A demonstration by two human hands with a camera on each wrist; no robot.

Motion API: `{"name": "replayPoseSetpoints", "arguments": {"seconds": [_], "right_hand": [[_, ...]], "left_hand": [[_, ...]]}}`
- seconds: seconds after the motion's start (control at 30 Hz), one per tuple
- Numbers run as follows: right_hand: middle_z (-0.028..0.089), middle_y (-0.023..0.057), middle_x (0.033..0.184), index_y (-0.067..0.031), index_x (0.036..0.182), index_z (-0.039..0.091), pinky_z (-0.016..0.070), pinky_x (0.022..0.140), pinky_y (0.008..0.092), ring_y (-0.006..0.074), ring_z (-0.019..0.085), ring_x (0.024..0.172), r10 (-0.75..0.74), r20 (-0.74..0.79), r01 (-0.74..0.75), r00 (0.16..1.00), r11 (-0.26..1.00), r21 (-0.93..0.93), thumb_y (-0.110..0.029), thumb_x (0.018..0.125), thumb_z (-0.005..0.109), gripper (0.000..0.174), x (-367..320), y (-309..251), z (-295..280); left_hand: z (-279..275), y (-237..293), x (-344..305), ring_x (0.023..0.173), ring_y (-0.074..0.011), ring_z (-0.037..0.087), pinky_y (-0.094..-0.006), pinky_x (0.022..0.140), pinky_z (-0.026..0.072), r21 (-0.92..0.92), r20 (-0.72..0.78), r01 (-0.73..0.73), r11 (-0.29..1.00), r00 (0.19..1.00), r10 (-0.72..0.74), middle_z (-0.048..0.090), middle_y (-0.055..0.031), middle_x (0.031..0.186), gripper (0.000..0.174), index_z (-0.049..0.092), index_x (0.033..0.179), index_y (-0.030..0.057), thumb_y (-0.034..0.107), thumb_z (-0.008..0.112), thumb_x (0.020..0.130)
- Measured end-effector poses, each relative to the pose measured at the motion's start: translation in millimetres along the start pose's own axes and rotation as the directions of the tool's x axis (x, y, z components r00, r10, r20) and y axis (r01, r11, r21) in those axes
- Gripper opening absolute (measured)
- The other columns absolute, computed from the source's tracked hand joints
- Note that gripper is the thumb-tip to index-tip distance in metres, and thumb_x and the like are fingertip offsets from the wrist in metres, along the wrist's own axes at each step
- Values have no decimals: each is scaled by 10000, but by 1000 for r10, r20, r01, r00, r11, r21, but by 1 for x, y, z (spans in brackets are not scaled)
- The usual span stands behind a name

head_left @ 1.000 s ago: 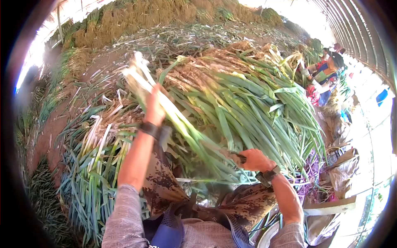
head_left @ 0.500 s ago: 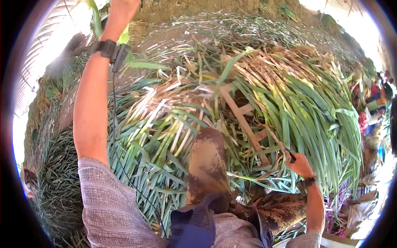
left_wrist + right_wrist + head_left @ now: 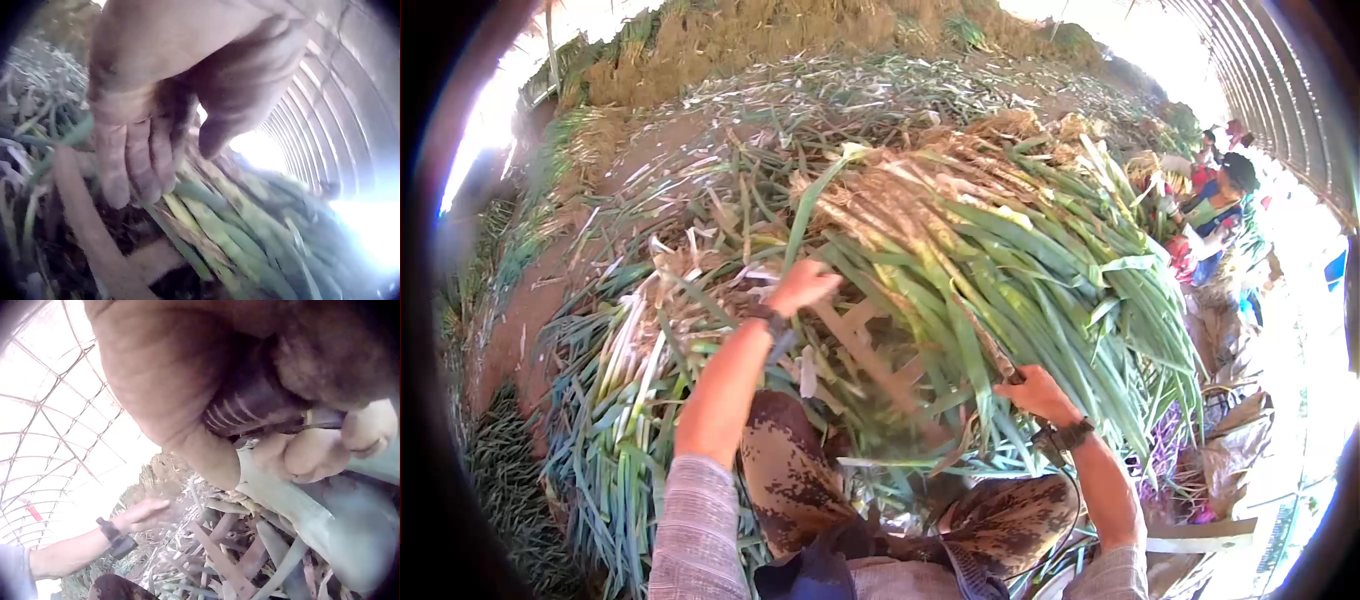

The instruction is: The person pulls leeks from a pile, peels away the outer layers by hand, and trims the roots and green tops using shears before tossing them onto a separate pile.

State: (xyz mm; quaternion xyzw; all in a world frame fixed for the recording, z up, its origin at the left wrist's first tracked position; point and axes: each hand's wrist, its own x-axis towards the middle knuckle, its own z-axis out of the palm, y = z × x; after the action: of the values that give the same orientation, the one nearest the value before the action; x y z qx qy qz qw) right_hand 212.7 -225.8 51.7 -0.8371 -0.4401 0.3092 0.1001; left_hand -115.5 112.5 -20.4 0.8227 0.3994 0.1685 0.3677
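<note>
Long green onions (image 3: 1010,270) lie heaped, roots toward the upper left and leaves toward the lower right. At the heap's left edge is my left hand (image 3: 803,285), its fingers fairly straight and holding nothing; the left wrist view shows this hand (image 3: 137,125) over the leaves (image 3: 237,231) and a wooden frame (image 3: 94,219). My right hand (image 3: 1040,392) grips the dark handle of a long thin tool (image 3: 990,343), which slants up-left across the leaves. In the right wrist view, that hand (image 3: 250,394) curls round the ridged handle (image 3: 240,412).
The wooden frame (image 3: 865,355) stands between the heap and my knees. More onions with white stems (image 3: 635,350) lie at left. Loose leaves litter the ground behind, before a brown pile (image 3: 750,50). At right is a person (image 3: 1215,210), with sacks (image 3: 1235,440) nearer.
My left hand held a bunch of onions, then reached far to the upper left; now it is back at the heap, empty. The right hand has kept hold of the tool.
</note>
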Motion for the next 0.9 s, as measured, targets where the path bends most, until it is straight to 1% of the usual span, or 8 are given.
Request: {"name": "replayPoseSetpoints", "arguments": {"seconds": [0.07,0.13,0.23,0.3,0.43,0.7,0.8,0.9], "right_hand": [[656,135,694,28,842,670,516,637,392,248,662,647,23,34,-26,999,996,88,-378,799,761,419,1,-3,-16],[607,52,649,19,809,648,494,571,338,158,612,585,69,110,-90,992,976,196,-358,823,754,391,3,-5,-34],[603,55,641,18,801,636,497,567,336,161,614,585,53,150,-65,987,995,79,-357,829,748,392,7,4,-64],[604,56,642,14,795,632,495,569,340,162,610,585,63,141,-69,988,997,39,-364,826,748,396,2,0,-87],[613,61,654,-2,799,638,482,573,358,169,594,580,68,109,-62,992,997,-55,-402,808,753,416,-3,0,-122],[590,27,615,-13,802,642,465,544,335,134,570,554,-59,73,64,996,995,-75,-379,818,769,387,-6,19,-132],[608,152,641,-34,857,662,470,603,425,296,599,581,-107,83,124,991,963,-241,-427,816,721,399,-23,5,-127],[629,200,674,-49,858,682,473,615,469,392,615,635,-159,32,161,987,946,-281,-442,826,695,395,-28,8,-116]], "left_hand": [[50,35,34,799,-261,697,-396,713,526,-6,-21,-207,978,978,207,727,-152,877,361,708,1053,15,341,652,908],[75,85,53,1018,-366,666,-452,906,514,-52,31,-172,984,984,174,687,-250,1086,441,638,1167,-46,294,652,886],[109,122,83,1192,-375,575,-448,1061,434,170,-150,-382,908,901,407,625,-224,1257,476,591,1260,-27,305,631,922],[123,143,100,1257,-369,521,-512,1105,371,217,-56,-401,890,905,422,599,-190,1305,435,577,1281,12,295,603,951],[147,157,124,1265,-354,517,-549,1131,304,442,-29,-456,773,853,520,616,-176,1234,386,595,1235,21,315,535,992],[168,161,95,876,-324,554,-502,1092,297,420,-89,-549,722,767,635,559,-133,821,267,655,926,55,275,518,989],[175,163,50,983,-297,561,-549,1056,332,402,62,-501,767,850,523,581,-110,873,298,654,880,55,315,535,962],[189,158,18,1106,-321,533,-562,1070,323,400,-117,-559,727,755,645,587,-135,992,258,632,986,33,281,595,925]]}}
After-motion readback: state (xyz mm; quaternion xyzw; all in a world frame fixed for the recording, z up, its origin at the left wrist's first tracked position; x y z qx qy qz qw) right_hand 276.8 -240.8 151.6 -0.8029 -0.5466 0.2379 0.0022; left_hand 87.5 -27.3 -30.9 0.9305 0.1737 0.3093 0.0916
